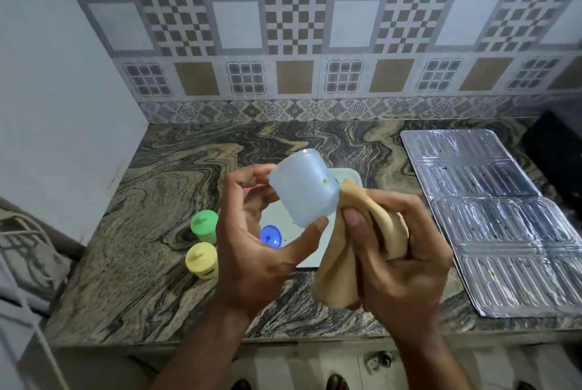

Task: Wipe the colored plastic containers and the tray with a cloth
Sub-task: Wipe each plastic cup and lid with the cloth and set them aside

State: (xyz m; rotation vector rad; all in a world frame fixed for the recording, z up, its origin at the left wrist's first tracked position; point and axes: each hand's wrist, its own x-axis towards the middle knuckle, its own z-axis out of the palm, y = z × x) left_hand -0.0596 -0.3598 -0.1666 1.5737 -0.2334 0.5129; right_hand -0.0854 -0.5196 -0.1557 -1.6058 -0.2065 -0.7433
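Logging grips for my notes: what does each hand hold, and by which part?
Left hand holds the pale blue container by its side wall, thumb at the rim end. Right hand grips the bunched tan cloth around its middle.

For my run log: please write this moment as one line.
left hand: holds blue container | right hand: grips cloth against it | tray: on counter

Pale blue container (pixel 303 188): translucent smooth plastic, matt. Cloth (pixel 362 241): soft tan fabric, creased. Countertop (pixel 176 162): polished veined stone. Ribbed sheet (pixel 491 210): shiny embossed foil-like metal. Wall tiles (pixel 293 27): glazed.
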